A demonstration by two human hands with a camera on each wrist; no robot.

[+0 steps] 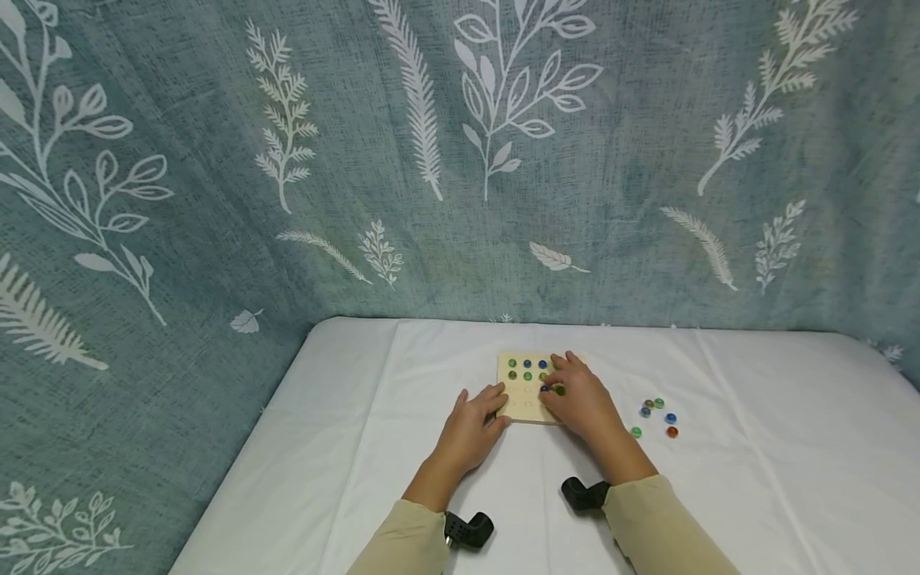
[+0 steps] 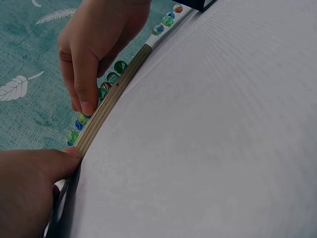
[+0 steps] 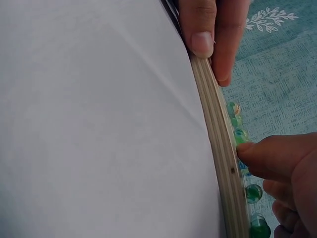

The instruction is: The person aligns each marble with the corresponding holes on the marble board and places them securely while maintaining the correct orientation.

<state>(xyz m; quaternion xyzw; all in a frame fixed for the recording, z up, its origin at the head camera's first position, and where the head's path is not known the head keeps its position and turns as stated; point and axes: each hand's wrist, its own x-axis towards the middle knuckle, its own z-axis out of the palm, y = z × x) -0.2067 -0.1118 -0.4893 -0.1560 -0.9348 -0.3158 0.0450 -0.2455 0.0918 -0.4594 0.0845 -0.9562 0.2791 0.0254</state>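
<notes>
A light wooden board [image 1: 528, 411] with rows of round hollows lies on the white cloth, with glass marbles [image 1: 528, 364] sitting in its far rows. My left hand [image 1: 470, 427] grips the board's left side, the thumb against the near edge and fingers on top, as the right wrist view also shows. Over the right part of the board, my right hand [image 1: 584, 399] pinches a blue marble [image 1: 544, 390] at a hollow in the third row. Its fingertips partly hide that marble. A green marble [image 1: 560, 390] sits just beside it, under the hand.
Several loose marbles, among them a red one [image 1: 672, 432] and a green one [image 1: 636, 432], lie on the cloth [image 1: 726, 479] right of the board. Black wrist devices [image 1: 469, 530] sit by both sleeves. A patterned teal curtain [image 1: 460, 263] hangs behind the table.
</notes>
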